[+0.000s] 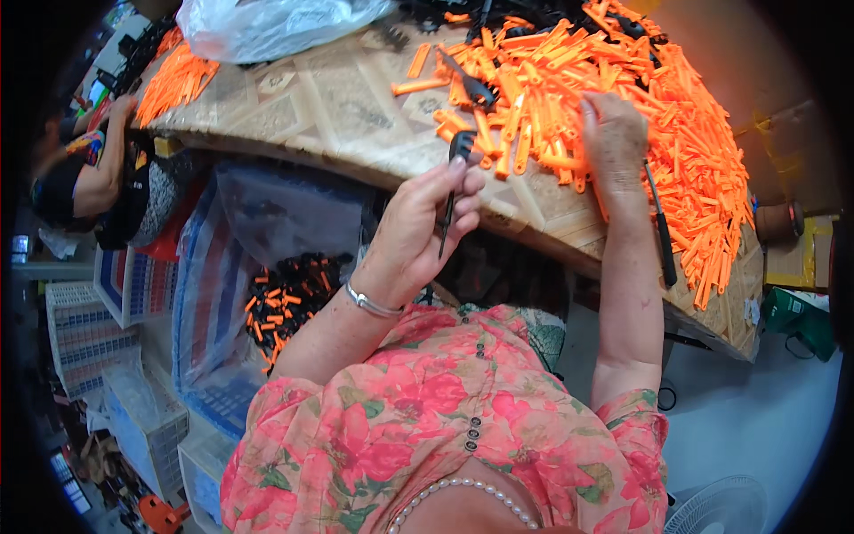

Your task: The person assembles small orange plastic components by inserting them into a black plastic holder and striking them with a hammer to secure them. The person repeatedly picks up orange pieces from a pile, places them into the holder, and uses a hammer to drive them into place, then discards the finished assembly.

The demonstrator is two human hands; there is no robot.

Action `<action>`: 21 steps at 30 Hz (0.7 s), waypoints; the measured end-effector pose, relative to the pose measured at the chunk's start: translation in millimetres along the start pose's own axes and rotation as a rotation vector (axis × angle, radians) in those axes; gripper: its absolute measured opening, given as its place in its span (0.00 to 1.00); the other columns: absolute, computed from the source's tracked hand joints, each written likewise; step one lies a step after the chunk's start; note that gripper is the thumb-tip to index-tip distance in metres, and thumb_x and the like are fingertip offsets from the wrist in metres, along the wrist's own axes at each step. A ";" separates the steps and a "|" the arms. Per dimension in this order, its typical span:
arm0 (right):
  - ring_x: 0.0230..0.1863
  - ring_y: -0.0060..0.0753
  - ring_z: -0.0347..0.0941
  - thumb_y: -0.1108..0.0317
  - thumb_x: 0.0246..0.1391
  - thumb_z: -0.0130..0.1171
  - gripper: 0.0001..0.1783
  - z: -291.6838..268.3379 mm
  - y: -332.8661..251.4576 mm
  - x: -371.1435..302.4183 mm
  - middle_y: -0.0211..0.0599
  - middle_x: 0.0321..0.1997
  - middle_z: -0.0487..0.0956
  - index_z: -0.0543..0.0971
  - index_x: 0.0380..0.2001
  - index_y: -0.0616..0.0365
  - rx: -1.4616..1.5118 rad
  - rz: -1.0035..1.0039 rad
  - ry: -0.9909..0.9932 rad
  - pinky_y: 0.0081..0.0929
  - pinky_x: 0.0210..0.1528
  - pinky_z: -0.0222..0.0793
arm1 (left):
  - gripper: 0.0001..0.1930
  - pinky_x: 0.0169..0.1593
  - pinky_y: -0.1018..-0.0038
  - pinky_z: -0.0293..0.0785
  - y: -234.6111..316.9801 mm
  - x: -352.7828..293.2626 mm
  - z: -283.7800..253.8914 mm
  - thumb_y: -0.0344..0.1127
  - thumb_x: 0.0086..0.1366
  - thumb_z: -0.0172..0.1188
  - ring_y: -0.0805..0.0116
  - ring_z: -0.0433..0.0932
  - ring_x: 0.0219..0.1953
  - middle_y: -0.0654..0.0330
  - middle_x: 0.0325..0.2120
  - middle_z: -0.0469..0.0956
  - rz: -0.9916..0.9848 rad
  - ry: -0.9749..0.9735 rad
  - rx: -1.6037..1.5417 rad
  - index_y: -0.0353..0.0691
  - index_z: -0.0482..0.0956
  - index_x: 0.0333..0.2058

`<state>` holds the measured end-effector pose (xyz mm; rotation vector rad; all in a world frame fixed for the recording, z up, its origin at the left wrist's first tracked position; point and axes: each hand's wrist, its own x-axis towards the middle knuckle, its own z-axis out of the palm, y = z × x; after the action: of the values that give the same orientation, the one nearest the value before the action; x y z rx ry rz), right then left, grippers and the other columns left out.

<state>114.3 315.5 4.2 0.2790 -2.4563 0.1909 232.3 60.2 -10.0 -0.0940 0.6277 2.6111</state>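
Observation:
My left hand (pixel 422 218) is raised in front of the table edge, its fingers closed round the thin shaft of a small black hand rake (pixel 462 145). The pronged head points up, and the bare end of the shaft hangs below my fingers. Over the heap of orange plastic handles (pixel 560 80), my right hand (pixel 614 138) is curled with its fingertips toward the pieces. What those fingers hold, if anything, is hidden. Close by the right forearm lies a tool with a black handle (pixel 664 249) and a thin metal shaft. A black trowel-like piece (pixel 467 82) rests among the handles.
A patterned table (pixel 329 107) bears the heap and a clear plastic bag (pixel 276 27). Below its left side stands a lined blue basket (pixel 209 356) with black-and-orange finished pieces (pixel 289 303). Another person (pixel 98 178) sits at the far left. A fan (pixel 721 507) stands low right.

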 end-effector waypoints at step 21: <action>0.30 0.13 0.71 0.66 0.65 0.52 0.08 -65.5 -126.0 -136.8 0.29 0.34 0.78 0.72 0.40 0.60 1.392 0.563 -0.435 0.15 0.30 0.69 | 0.17 0.64 0.66 0.66 -28.0 5.9 14.6 0.38 0.73 0.49 0.62 0.73 0.57 0.51 0.52 0.75 0.240 0.077 0.118 0.30 0.71 0.51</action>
<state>289.1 227.9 -21.8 0.1806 -2.2858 2.2576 239.9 91.4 -9.6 -0.0869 0.8666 2.8031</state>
